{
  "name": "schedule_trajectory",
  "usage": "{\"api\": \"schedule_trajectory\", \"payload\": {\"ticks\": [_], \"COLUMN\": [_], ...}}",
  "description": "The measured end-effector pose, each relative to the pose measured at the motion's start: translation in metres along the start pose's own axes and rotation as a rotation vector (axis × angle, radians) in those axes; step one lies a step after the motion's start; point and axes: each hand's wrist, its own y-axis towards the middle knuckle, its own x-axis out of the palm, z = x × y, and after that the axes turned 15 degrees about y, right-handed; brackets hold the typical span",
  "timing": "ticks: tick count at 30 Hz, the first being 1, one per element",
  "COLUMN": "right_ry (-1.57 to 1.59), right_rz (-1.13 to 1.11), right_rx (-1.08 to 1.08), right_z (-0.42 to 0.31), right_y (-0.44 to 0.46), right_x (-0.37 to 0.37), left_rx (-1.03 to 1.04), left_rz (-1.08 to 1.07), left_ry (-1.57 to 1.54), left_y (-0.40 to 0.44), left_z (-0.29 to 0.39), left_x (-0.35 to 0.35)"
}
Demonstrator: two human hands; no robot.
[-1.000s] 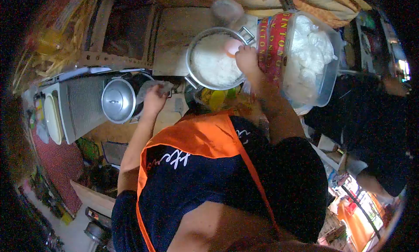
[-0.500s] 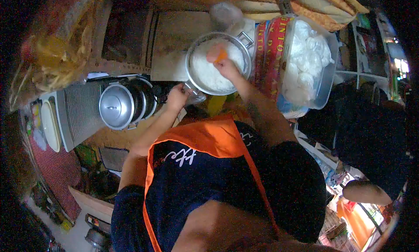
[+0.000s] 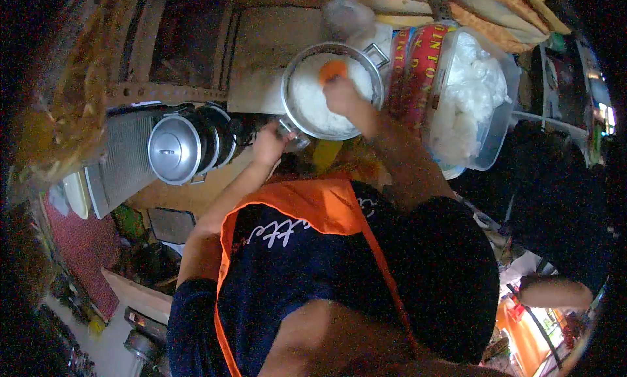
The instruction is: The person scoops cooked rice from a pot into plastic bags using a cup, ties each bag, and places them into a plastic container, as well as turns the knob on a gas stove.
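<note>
A wide metal pot [image 3: 285, 93] full of white rice [image 3: 307, 93] stands in front of me, a loop handle at its far right. My right hand [image 3: 343, 97] is over the rice, fingers closed on an orange scoop [image 3: 334, 70] whose far end rests in or on the rice; its exact shape is partly hidden. My left hand [image 3: 269, 144] is at the pot's near left side, fingers closed on what looks like the pot's other handle [image 3: 285, 124]. A shiny, clear-looking thing beside those fingers is too blurred to name.
Right of the pot are a red printed sack [image 3: 426, 60] and a clear plastic bin [image 3: 506, 125] holding white plastic bags [image 3: 480, 73]. Lidded metal pots [image 3: 173, 150] stand at left. A clear bag [image 3: 347, 19] lies behind the pot. Another person [image 3: 555, 201] is at far right.
My right hand has turned and shifted slightly right, and the scoop has moved up and right within the pot. My left hand stays at the pot's side. The view has shifted slightly.
</note>
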Motion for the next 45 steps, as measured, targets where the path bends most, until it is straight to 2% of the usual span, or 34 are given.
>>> {"api": "schedule_trajectory", "payload": {"ticks": [1, 3, 4, 6, 7, 9, 13, 15, 16, 17, 18, 20, 22, 23, 25, 26, 28, 29, 30, 31, 32, 33, 35, 37, 38, 40, 41, 43, 44, 45], "right_ry": [0.000, 0.093, 0.085, -0.002, 0.120, 0.225, -0.008, 0.192, 0.188, 0.188, 0.296, 0.159, 0.263, 0.269, 0.305, 0.305, 0.337, 0.335, 0.550, 0.600, 0.655, 0.559, 0.470, 0.169, 0.173, 0.635, 0.635, 0.201, 0.199, 0.351], "right_rz": [0.005, 0.079, 0.084, 0.133, 0.150, 0.538, 0.103, 0.129, 0.053, 0.054, 0.286, 0.420, 0.668, 0.666, 0.357, 0.360, -0.171, -0.166, 0.249, 0.286, 0.327, 0.336, 0.341, 0.365, 0.359, -0.004, -0.001, -0.317, -0.321, -0.345], "right_rx": [0.003, -0.189, -0.185, -0.314, 0.001, -0.141, -0.135, -0.319, -0.302, -0.302, -0.218, -0.065, -0.057, -0.058, -0.087, -0.084, -0.445, -0.443, -0.268, -0.140, -0.013, -0.047, -0.078, -0.351, -0.355, -0.140, -0.141, -0.599, -0.598, -0.440], "right_z": [-0.012, -0.028, -0.024, -0.018, -0.008, 0.015, 0.005, -0.008, -0.026, -0.018, 0.002, 0.053, 0.043, 0.033, 0.003, -0.006, -0.022, -0.027, -0.036, -0.018, 0.000, 0.019, 0.029, 0.010, 0.001, -0.026, -0.023, -0.019, -0.016, -0.022], "right_y": [-0.014, -0.041, -0.039, -0.029, -0.010, 0.002, 0.004, -0.020, -0.040, -0.029, -0.008, 0.035, 0.048, 0.052, 0.039, 0.030, 0.010, 0.008, 0.005, 0.007, 0.008, 0.024, 0.051, 0.071, 0.066, 0.038, 0.037, 0.029, 0.027, 0.017], "right_x": [-0.001, -0.002, -0.006, -0.007, -0.005, 0.000, 0.027, 0.037, 0.003, 0.013, 0.037, 0.055, 0.051, 0.050, 0.050, 0.048, 0.033, 0.021, 0.008, 0.005, 0.001, -0.009, -0.006, 0.010, 0.016, 0.004, 0.009, 0.009, 0.008, -0.016], "left_rx": [-0.016, -0.012, -0.016, -0.036, -0.060, -0.039, -0.001, 0.036, -0.005, -0.029, -0.053, -0.023, -0.039, -0.023, -0.015, -0.065, -0.107, -0.151, -0.202, -0.211, -0.118, -0.021, -0.025, -0.029, -0.071, -0.107, -0.124, -0.138, -0.126, -0.116], "left_rz": [-0.058, -0.053, -0.039, -0.047, -0.069, -0.050, 0.010, 0.046, 0.031, 0.023, 0.016, 0.042, 0.099, 0.131, 0.150, 0.080, 0.016, -0.009, -0.040, -0.043, 0.060, 0.161, 0.127, 0.091, 0.071, 0.054, 0.041, 0.029, 0.041, 0.045], "left_ry": [-0.081, -0.077, -0.075, -0.037, 0.005, -0.020, -0.073, -0.091, -0.174, -0.215, -0.256, -0.156, -0.159, -0.184, -0.207, -0.138, -0.072, -0.177, -0.281, -0.283, -0.208, -0.128, -0.119, -0.113, -0.128, -0.138, -0.119, -0.105, -0.114, -0.123], "left_y": [0.003, -0.007, -0.007, -0.003, -0.006, -0.005, -0.006, 0.000, 0.005, 0.006, 0.007, -0.006, -0.005, -0.005, -0.011, -0.009, -0.004, -0.002, -0.004, -0.008, -0.009, -0.007, 0.000, 0.002, 0.001, -0.001, -0.003, -0.006, -0.006, -0.004], "left_z": [0.000, 0.014, 0.020, 0.018, 0.015, 0.011, 0.010, -0.004, -0.026, -0.028, -0.029, 0.002, 0.003, 0.002, 0.003, 0.005, 0.004, -0.003, -0.008, -0.002, 0.005, 0.010, 0.002, 0.002, 0.005, 0.010, 0.012, 0.010, 0.006, 0.002], "left_x": [-0.001, -0.013, -0.018, -0.018, -0.016, -0.012, -0.006, 0.011, 0.038, 0.039, 0.039, 0.004, 0.007, 0.006, 0.004, 0.001, 0.003, 0.011, 0.017, 0.008, 0.001, -0.005, -0.004, -0.006, -0.008, -0.012, -0.014, -0.015, -0.011, -0.010]}}
